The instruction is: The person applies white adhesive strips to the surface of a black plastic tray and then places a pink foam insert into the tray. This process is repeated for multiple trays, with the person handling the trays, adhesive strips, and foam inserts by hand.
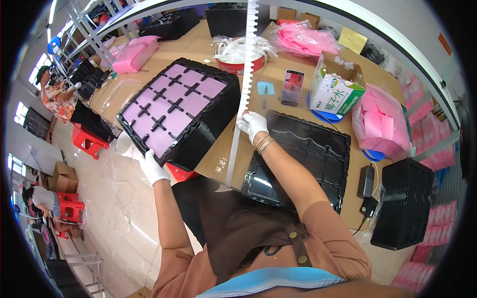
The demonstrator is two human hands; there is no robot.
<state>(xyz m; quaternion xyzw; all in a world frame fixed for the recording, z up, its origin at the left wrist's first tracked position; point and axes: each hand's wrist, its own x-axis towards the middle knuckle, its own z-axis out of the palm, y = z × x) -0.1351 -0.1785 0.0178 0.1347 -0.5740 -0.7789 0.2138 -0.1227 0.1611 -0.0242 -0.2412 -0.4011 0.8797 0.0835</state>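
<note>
A deep stack of black plastic trays (211, 131) sits at the left, over the table's front edge. Its top tray holds pink-lilac sheets (164, 107) in compartments with black cross-shaped dividers. My white-gloved left hand (153, 168) grips the rim at the stack's near corner. My gloved right hand (254, 125) is closed, its fingertips at a white notched upright strip (244, 84). Whether it grips the strip or something small is hidden. Below my right forearm lies a black compartment tray (318, 141), flat on the table.
A phone (293, 88), a carton (338, 82) and a bag of pink pieces (380, 124) stand beyond the tray. A red tub (241, 66) holds white strips. More black trays (403, 203) stand at the right. Two people (62, 97) work at the left, by red stools (89, 141).
</note>
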